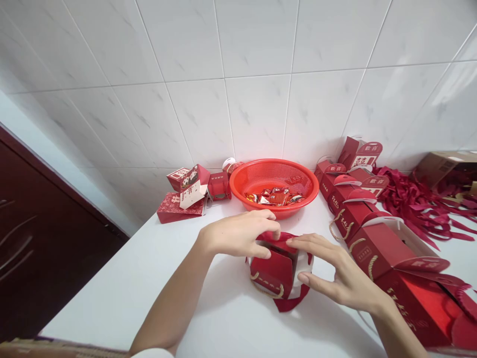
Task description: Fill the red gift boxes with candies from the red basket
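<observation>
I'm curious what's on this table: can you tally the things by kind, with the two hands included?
Hands, left and right: 2
Red gift box between them: 1
Red basket: 1
Ribbon heap: 1
Brown carton: 1
Total: 6
Left out, too overlapped to count: sweets, other gift boxes.
</observation>
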`<state>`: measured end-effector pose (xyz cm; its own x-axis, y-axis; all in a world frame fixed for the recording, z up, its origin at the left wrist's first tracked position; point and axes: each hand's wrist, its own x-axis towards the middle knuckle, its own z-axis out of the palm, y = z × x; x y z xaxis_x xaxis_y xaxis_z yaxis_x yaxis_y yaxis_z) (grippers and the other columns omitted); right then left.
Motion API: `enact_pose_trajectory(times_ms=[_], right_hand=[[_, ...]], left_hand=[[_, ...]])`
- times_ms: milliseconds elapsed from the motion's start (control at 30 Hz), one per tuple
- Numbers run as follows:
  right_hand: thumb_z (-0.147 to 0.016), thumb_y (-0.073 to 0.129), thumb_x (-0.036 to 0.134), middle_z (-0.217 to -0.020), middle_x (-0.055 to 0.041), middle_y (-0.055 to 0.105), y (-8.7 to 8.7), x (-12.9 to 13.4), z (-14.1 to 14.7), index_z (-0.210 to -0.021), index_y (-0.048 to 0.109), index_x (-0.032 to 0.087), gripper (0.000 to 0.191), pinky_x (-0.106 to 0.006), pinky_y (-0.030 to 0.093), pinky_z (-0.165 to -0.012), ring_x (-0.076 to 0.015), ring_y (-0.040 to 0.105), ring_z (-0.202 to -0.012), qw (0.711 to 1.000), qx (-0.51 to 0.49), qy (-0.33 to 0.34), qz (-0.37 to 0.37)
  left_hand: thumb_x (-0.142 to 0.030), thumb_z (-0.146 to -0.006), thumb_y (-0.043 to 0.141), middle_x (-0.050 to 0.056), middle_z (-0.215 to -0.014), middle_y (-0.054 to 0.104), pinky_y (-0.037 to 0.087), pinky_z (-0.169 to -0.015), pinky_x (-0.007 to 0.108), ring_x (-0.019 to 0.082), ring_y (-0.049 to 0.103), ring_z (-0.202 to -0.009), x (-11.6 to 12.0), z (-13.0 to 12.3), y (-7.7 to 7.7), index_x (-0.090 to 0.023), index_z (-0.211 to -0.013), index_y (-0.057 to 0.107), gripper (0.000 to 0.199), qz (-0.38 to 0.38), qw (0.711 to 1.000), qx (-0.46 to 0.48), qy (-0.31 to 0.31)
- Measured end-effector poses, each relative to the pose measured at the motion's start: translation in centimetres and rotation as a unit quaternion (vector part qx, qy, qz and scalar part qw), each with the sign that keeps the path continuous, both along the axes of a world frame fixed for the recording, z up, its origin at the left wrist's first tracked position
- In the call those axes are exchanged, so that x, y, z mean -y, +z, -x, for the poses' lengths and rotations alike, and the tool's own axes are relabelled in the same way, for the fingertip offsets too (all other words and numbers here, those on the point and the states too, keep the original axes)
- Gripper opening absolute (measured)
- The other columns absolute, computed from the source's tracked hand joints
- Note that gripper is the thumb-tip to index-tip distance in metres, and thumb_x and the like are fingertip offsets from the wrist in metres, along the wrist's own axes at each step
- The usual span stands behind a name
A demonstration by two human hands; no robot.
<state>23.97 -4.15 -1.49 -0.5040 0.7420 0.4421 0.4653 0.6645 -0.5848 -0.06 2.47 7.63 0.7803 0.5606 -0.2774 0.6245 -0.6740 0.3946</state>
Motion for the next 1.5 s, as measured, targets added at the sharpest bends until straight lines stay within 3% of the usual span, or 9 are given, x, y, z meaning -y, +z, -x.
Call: enact_pose_trajectory(times_ms=[233,433,633,767,933,1067,1267,1367,1500], right_hand=[[-0.09,0.069,0.037,-0.127,-0.0097,0.07,-0.3,0.1,-0.2,-0.134,0.058,0.025,0.047,-0.037,0.055,-0.098,-0.0242,0.066,-0.115,1.0,-0.001,-0.015,0.023],[-0.086,0.072,0.048,-0.137,-0.0128,0.063,-0.8,-0.2,-0.4,-0.136,0.058,0.025,0.056,-0.042,0.052,-0.105,-0.028,0.061,-0.127,0.998,-0.012,-0.062,0.006],[-0.082,0.073,0.059,-0.139,-0.014,0.063,-1.7,-0.6,-0.2,-0.138,0.059,0.027,0.066,-0.046,0.052,-0.105,-0.0307,0.061,-0.128,0.993,-0.025,-0.115,-0.012],[-0.083,0.072,0.057,-0.145,-0.0142,0.058,-1.8,-0.8,0.1,-0.143,0.053,0.027,0.07,-0.044,0.052,-0.106,-0.0302,0.058,-0.132,0.989,-0.038,-0.137,-0.041],[-0.097,0.057,0.035,-0.148,-0.0151,0.051,-1.2,0.6,0.1,-0.137,0.053,0.026,0.041,-0.053,0.044,-0.111,-0.0331,0.047,-0.14,0.934,-0.213,-0.219,-0.185],[-0.097,0.051,0.029,-0.128,-0.0145,0.061,-1.0,2.6,0.7,-0.127,0.06,0.028,0.031,-0.05,0.057,-0.086,-0.0335,0.061,-0.115,0.862,-0.336,-0.226,-0.304],[-0.1,0.049,0.03,-0.112,-0.0136,0.067,-1.3,2.8,1.2,-0.127,0.059,0.027,0.029,-0.037,0.06,-0.059,-0.0253,0.07,-0.085,0.853,-0.323,-0.198,-0.36],[-0.099,0.05,0.027,-0.112,-0.0148,0.068,-1.0,2.2,0.5,-0.121,0.061,0.02,0.026,-0.034,0.059,-0.058,-0.0246,0.071,-0.087,0.845,-0.322,-0.183,-0.386],[-0.101,0.049,0.026,-0.113,-0.0138,0.066,-0.6,1.6,-0.3,-0.111,0.062,0.017,0.019,-0.032,0.056,-0.058,-0.019,0.067,-0.077,0.834,-0.345,-0.194,-0.384]], left_hand=[[-0.031,-0.074,0.07,0.003,-0.098,0.057,0.039,-0.06,0.027,0.021,0.058,-0.084,-1.0,-1.4,-2.3,-0.021,-0.096,0.056,0.028,0.006,0.997,-0.067,0.032],[-0.05,-0.078,0.067,0.003,-0.089,0.06,0.036,-0.059,0.027,0.022,0.059,-0.082,-0.6,-1.7,-1.8,-0.021,-0.093,0.056,0.034,0.027,0.998,-0.054,0.015],[-0.057,-0.054,0.082,0.005,-0.101,0.061,0.041,-0.059,0.028,0.027,0.062,-0.086,1.2,-2.5,-2.4,-0.022,-0.098,0.056,0.062,0.023,0.995,-0.088,0.044],[-0.048,-0.056,0.079,0.007,-0.106,0.061,0.043,-0.06,0.03,0.029,0.063,-0.089,2.0,-4.1,-2.9,-0.021,-0.102,0.057,0.058,-0.019,0.993,-0.102,0.049],[-0.051,-0.064,0.074,0.005,-0.1,0.064,0.046,-0.066,0.032,0.029,0.063,-0.091,1.3,-4.5,0.2,-0.022,-0.094,0.06,0.044,-0.055,0.995,-0.06,0.064],[-0.055,-0.069,0.073,0.005,-0.105,0.069,0.049,-0.076,0.033,0.028,0.064,-0.098,-0.4,-5.9,4.7,-0.022,-0.098,0.063,0.045,-0.127,0.987,0.028,0.095],[-0.066,-0.073,0.071,0.011,-0.129,0.065,0.049,-0.095,0.038,0.03,0.061,-0.117,-4.8,-17.6,8.4,-0.02,-0.128,0.058,0.073,-0.212,0.952,0.215,0.057],[-0.069,-0.072,0.07,0.013,-0.133,0.063,0.049,-0.098,0.039,0.032,0.059,-0.121,-6.8,-25.6,7.3,-0.017,-0.13,0.058,0.079,-0.228,0.944,0.234,0.046],[-0.071,-0.072,0.069,0.015,-0.133,0.063,0.052,-0.094,0.039,0.033,0.061,-0.12,-8.2,-33.2,3.6,-0.017,-0.128,0.058,0.079,-0.233,0.956,0.175,0.045]])
